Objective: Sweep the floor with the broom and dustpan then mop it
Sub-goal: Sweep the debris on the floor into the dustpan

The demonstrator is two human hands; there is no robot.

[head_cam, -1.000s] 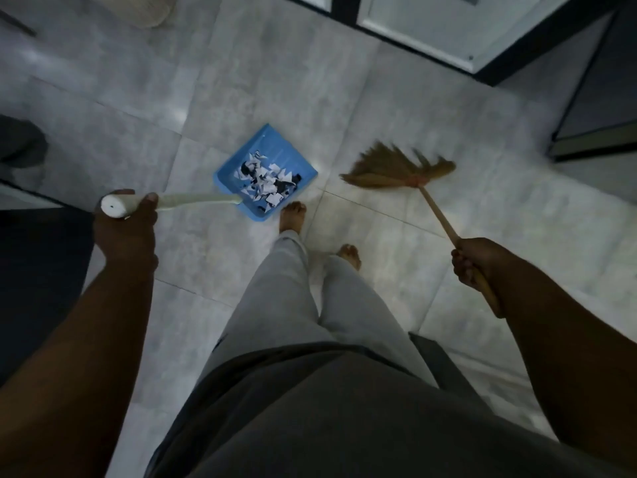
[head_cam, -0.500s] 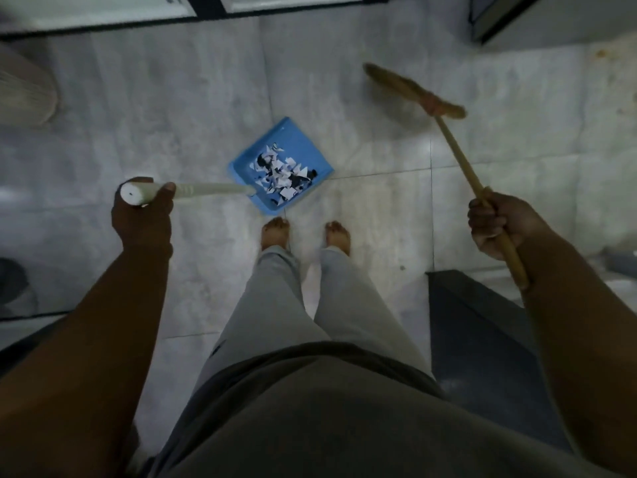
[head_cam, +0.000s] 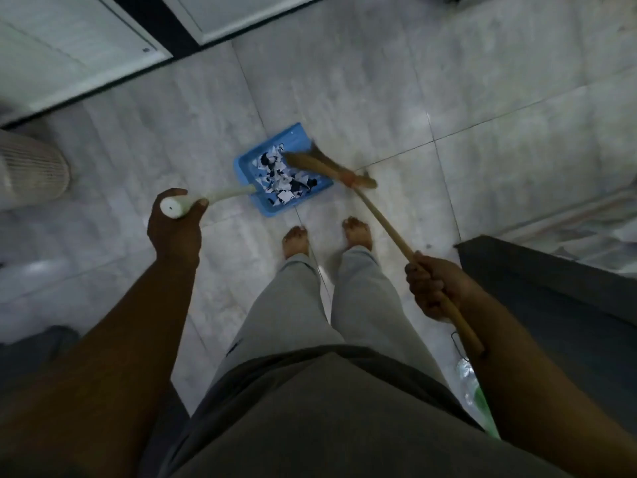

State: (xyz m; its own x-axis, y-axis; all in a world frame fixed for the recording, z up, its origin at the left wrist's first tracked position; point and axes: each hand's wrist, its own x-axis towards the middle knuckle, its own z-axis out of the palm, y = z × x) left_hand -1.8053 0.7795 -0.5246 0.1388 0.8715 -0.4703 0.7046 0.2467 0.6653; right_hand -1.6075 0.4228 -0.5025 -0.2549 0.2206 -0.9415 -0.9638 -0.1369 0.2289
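Note:
A blue dustpan (head_cam: 248,167) sits on the grey tiled floor just ahead of my bare feet, filled with black and white paper scraps (head_cam: 282,182). Its long white handle (head_cam: 224,194) runs left to my left hand (head_cam: 175,224), which grips the handle's end. My right hand (head_cam: 432,288) grips the wooden stick of the broom (head_cam: 379,215). The straw broom head (head_cam: 317,163) lies across the dustpan's right side, over the scraps.
A white door or cabinet front with a dark frame (head_cam: 165,32) runs along the back left. A pale ribbed round object (head_cam: 31,170) stands at the left. A dark block (head_cam: 551,291) sits right of my legs, with a green-and-clear item (head_cam: 475,391) beside it.
The broom head has swung from the far right down and left onto the dustpan. The dustpan stays held in front of my feet. My view has turned.

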